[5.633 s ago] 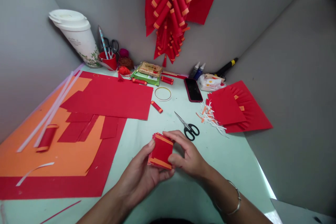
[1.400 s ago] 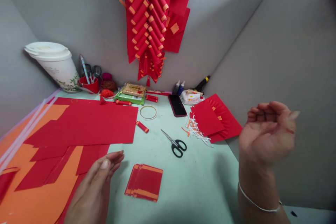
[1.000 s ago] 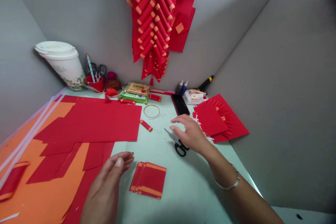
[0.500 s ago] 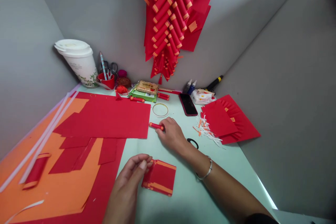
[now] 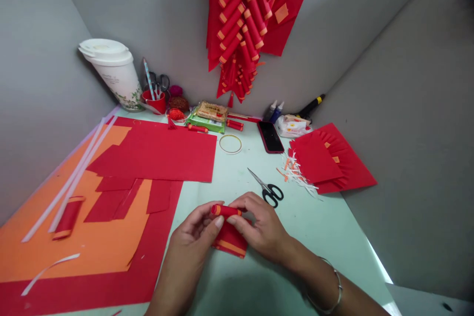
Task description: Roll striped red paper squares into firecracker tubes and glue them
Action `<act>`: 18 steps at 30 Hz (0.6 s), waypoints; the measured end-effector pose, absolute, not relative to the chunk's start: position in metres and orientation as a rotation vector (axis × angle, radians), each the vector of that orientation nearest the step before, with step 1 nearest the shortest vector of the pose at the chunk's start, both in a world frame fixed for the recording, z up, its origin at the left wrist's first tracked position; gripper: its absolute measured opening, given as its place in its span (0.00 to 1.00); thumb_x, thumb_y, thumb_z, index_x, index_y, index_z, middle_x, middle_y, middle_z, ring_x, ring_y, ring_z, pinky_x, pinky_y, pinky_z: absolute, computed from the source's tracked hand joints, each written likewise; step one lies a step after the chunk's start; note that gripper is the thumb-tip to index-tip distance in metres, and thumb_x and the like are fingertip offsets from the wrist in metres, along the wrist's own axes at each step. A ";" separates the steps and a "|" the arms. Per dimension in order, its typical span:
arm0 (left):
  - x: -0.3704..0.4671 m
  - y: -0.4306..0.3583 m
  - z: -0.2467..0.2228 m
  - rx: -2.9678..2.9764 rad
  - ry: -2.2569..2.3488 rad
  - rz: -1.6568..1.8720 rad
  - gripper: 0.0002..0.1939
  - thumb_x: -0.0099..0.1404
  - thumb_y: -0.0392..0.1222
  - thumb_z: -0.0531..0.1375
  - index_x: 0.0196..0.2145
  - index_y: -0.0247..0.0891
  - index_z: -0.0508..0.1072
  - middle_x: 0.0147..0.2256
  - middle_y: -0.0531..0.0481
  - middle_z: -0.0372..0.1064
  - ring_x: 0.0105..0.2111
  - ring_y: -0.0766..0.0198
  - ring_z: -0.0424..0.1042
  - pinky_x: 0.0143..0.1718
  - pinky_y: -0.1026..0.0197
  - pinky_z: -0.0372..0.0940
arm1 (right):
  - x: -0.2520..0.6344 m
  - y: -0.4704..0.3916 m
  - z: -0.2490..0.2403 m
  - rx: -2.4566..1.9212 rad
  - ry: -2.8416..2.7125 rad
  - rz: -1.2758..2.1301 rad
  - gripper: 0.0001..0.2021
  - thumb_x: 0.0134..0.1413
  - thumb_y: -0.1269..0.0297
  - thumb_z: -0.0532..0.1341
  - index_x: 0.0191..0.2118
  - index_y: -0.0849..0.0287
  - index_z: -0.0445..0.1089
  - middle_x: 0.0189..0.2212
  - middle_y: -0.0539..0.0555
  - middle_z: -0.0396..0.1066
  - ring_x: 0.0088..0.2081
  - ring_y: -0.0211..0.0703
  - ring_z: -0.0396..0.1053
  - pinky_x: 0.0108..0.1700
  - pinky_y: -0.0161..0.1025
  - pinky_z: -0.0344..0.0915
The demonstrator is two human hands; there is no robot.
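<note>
Both hands meet near the front middle of the table. Between them is a small red paper roll (image 5: 226,211) with orange ends, lying across the top of a red paper piece (image 5: 232,238) with orange bands. My left hand (image 5: 200,232) pinches the roll's left end and the paper under it. My right hand (image 5: 257,222) has thumb and fingers closed on the roll's right end. Black-handled scissors (image 5: 267,188) lie just beyond my right hand, blades pointing away to the left.
Red sheets (image 5: 159,150) and an orange sheet (image 5: 111,252) cover the left side. At the back stand a white cup (image 5: 114,76), a phone (image 5: 270,137) and glue bottles (image 5: 276,112). Paper shreds (image 5: 296,173) lie at right; a firecracker-like paper string (image 5: 242,15) hangs behind.
My right hand has come back towards my left hand, bringing the small roll onto the banded paper. The scissors, mostly covered by the right arm before, now show fully.
</note>
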State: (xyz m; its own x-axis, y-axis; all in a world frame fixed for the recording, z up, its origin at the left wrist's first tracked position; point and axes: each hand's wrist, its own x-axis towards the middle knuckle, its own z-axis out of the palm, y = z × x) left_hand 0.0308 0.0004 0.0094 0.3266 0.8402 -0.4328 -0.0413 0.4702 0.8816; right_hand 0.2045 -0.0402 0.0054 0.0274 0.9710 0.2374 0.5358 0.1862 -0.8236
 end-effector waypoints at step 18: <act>0.035 -0.003 0.014 1.108 1.128 0.796 0.10 0.57 0.50 0.70 0.35 0.44 0.78 0.34 0.52 0.77 0.37 0.60 0.75 0.38 0.65 0.69 | 0.200 -0.048 -0.008 -1.363 -1.389 0.935 0.08 0.56 0.65 0.64 0.43 0.54 0.75 0.34 0.51 0.72 0.33 0.41 0.69 0.37 0.39 0.66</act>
